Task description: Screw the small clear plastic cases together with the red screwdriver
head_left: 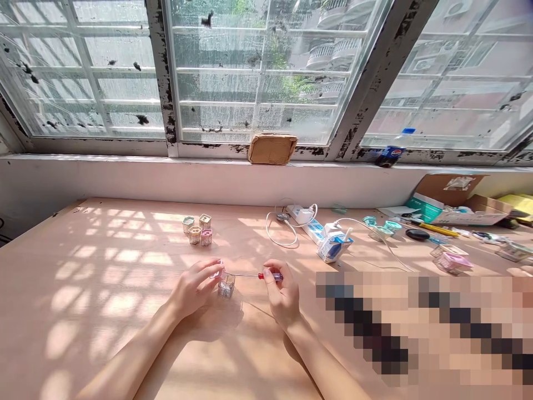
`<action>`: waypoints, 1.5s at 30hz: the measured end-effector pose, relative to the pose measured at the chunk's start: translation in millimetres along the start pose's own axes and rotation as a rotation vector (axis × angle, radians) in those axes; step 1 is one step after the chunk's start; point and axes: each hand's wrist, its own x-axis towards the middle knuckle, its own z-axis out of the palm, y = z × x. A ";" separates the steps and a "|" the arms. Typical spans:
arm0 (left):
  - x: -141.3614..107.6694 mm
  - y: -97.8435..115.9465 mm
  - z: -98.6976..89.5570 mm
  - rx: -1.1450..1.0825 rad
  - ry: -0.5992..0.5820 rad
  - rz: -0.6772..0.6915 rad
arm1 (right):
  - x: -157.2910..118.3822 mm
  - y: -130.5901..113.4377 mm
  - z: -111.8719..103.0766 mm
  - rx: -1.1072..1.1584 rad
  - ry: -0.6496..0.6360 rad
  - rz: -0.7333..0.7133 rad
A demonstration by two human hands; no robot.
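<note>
The left hand (194,284) partly hides a pink piece (218,270). The screwdriver (261,275) has a tip seemingly too small to place. Pixelation blurs the tabletop (254,355) at right.

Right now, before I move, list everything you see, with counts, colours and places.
Window: one, grey-framed, behind table
Cardboard: one, brown, sill
Bottle: one, dark, blue cap, sill
Table: one, light brown, below window
Small boxes: four, green, cream, orange and pink tops, left of centre
Power strip: one, white and blue, right of centre
Packet: one, white and blue, beside power strip
Open carton: one, teal, white and brown, far right
Dark oval: one, black, right
Pink-topped box: one, right
Other right-side clutter: too unclear to count
Clear box: one, centre
Pink piece: one, left hand
Screwdriver: one, red and purple handle, right hand
Hands: two, bare, centre
</note>
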 end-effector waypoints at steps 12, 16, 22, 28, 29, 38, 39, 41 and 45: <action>-9.2 -5.7 5.5 -0.100 0.000 -0.152 | 6.2 8.4 5.8 -0.026 -0.110 0.049; -8.6 -3.2 5.3 -0.092 -0.007 -0.158 | 8.7 24.7 8.1 -0.116 -0.265 0.079; -1.8 9.8 2.7 -0.104 0.014 -0.052 | 7.1 21.9 6.6 -0.264 -0.315 0.013; 0.4 19.8 0.3 -0.091 -0.027 0.015 | 0.8 -13.5 2.6 -0.100 -0.322 -0.232; 0.1 20.8 0.2 -0.094 -0.033 0.018 | -0.2 -17.6 2.5 -0.080 -0.346 -0.269; 0.1 26.8 -0.5 -0.103 -0.067 0.011 | -3.2 -20.1 6.0 0.018 -0.415 -0.364; 0.7 27.2 -0.7 -0.101 -0.065 0.015 | -2.8 -19.8 6.0 0.020 -0.416 -0.370; 1.9 27.8 -1.2 -0.099 -0.064 0.023 | -2.1 -19.7 6.2 0.016 -0.423 -0.376; 3.6 28.4 -2.1 -0.103 -0.075 0.033 | -1.3 -20.3 7.5 0.016 -0.446 -0.350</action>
